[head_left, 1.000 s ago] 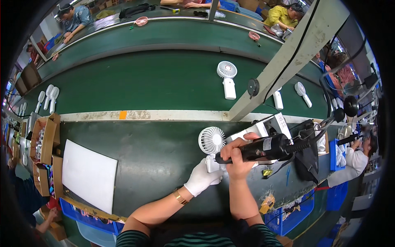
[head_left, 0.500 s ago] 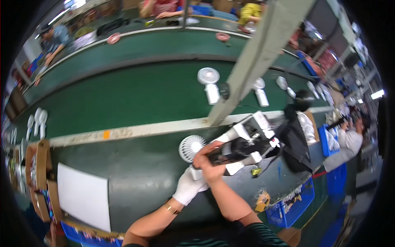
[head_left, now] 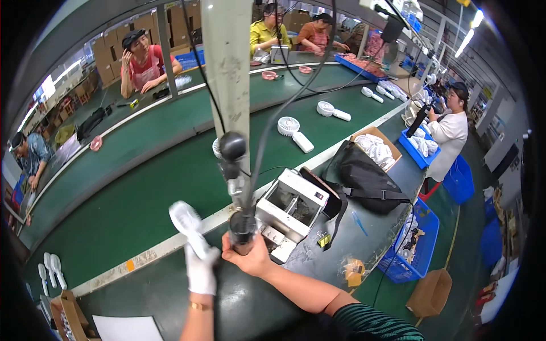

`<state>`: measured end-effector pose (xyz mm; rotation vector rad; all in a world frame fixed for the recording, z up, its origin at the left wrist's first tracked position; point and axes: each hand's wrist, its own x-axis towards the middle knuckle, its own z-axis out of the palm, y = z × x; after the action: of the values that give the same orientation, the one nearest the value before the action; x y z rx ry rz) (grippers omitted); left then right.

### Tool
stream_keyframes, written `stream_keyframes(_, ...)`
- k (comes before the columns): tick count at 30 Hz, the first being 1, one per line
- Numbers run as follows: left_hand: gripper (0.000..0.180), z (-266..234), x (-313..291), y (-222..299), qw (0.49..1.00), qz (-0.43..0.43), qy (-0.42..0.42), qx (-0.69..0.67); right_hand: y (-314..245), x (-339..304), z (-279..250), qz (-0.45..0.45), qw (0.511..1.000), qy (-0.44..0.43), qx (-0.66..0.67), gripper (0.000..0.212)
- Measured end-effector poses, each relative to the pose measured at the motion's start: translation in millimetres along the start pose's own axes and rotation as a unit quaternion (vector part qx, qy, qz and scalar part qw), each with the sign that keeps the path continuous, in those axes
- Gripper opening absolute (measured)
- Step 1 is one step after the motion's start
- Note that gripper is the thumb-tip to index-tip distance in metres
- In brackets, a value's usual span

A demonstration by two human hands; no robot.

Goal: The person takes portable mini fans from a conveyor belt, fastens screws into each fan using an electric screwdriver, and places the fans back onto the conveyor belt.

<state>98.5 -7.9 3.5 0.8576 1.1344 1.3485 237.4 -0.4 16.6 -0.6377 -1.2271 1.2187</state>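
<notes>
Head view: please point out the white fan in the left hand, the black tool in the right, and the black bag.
White fan (head_left: 189,223): head view, lower part of its round head.
Black tool (head_left: 243,226): head view, its body.
Black bag (head_left: 368,176): head view, its side.

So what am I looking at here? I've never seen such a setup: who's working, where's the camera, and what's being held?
There's no robot here, just a person's own two hands. The picture comes from a wide fisheye camera worn on their head, so straight edges look bent. The white-gloved left hand holds a white handheld fan. The bare right hand holds a black, roughly cylindrical tool. On the dark worktop are an open-topped white machine, a black bag and a cardboard box of white fan-like pieces. More white fans lie on the green surface beyond.
</notes>
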Motion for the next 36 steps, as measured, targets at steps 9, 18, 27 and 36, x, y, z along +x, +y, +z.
stream_keyframes(9, 0.063, -26.2, 29.5, -31.4, 0.786, 0.225, 0.178, 0.547, 51.3, -8.3, 15.0, 0.013, 0.986, -0.012, -0.168, 0.05)
stream_keyframes(18, 0.046, -24.5, 35.2, -26.0, 0.773, 0.291, 0.095, 0.555, 50.8, -2.2, 10.5, 0.088, 0.985, -0.058, -0.135, 0.036)
stream_keyframes(27, 0.04, -30.4, 43.3, -35.8, 0.823, 0.247, 0.084, 0.504, 57.8, -1.4, 12.2, 0.057, 0.985, -0.062, -0.151, 0.036)
stream_keyframes(36, 0.04, -40.4, 50.2, -53.5, 0.872, 0.27, 0.065, 0.404, 61.1, -3.1, 10.5, 0.033, 0.986, -0.063, -0.148, 0.045)
